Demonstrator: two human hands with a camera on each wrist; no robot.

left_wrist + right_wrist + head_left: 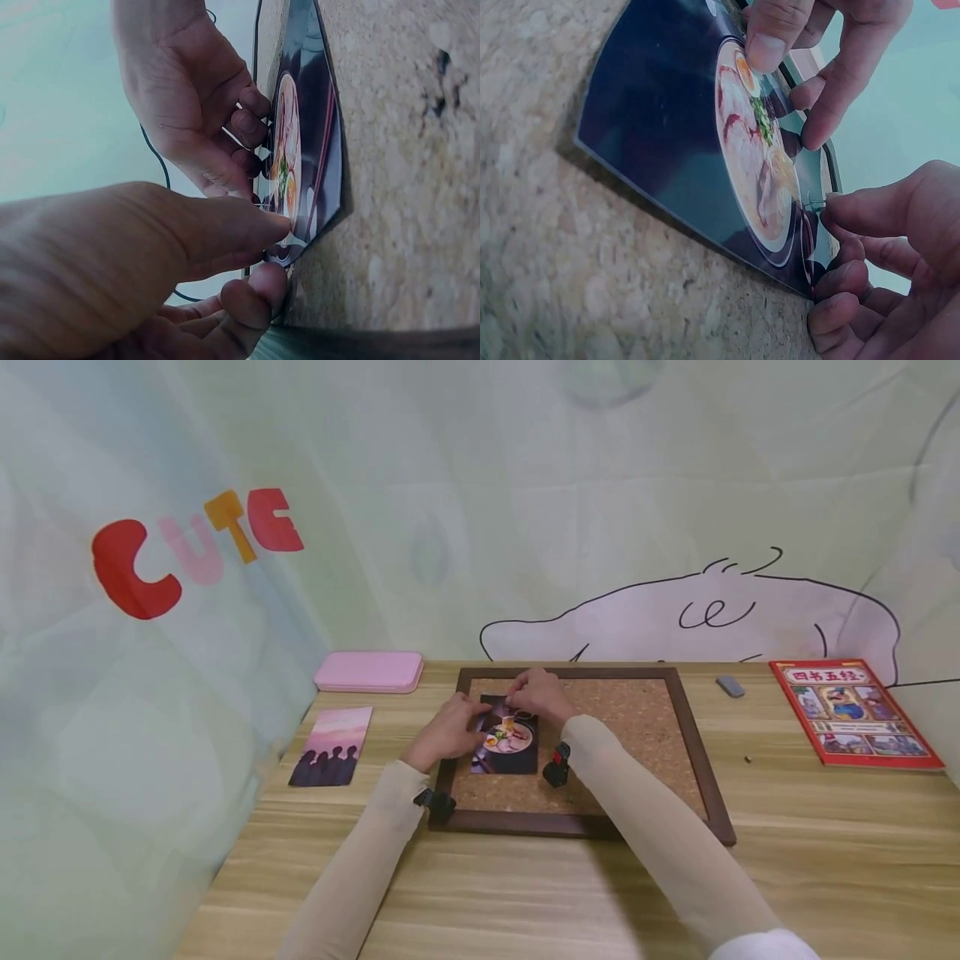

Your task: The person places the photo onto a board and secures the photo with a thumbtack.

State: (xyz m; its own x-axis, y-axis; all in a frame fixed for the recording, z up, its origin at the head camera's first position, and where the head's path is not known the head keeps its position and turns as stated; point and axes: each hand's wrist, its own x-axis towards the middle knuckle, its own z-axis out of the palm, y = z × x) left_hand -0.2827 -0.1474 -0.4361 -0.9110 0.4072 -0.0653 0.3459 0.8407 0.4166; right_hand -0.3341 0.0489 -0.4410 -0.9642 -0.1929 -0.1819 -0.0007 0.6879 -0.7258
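Observation:
A photo card of a ramen bowl [507, 758] lies on the left part of a brown-framed corkboard [622, 735]. My left hand [447, 732] rests at its left side, thumb and fingers spread apart. In the right wrist view, the left thumb [769, 51] presses on the card's glossy face. At the top edge of the card is my right hand [542, 695]. Its thumb and finger pinch a small clear push pin [817, 201], only partly visible. The card's near edge stands slightly off the cork, with a shadow beneath it.
A second card [330, 747] with dark silhouettes lies left of the board, below a pink case [369, 672]. On the right are a grey eraser [730, 686], a tiny object [747, 758] and a red-bordered book [855, 714]. A printed curtain [600, 527] hangs behind the table.

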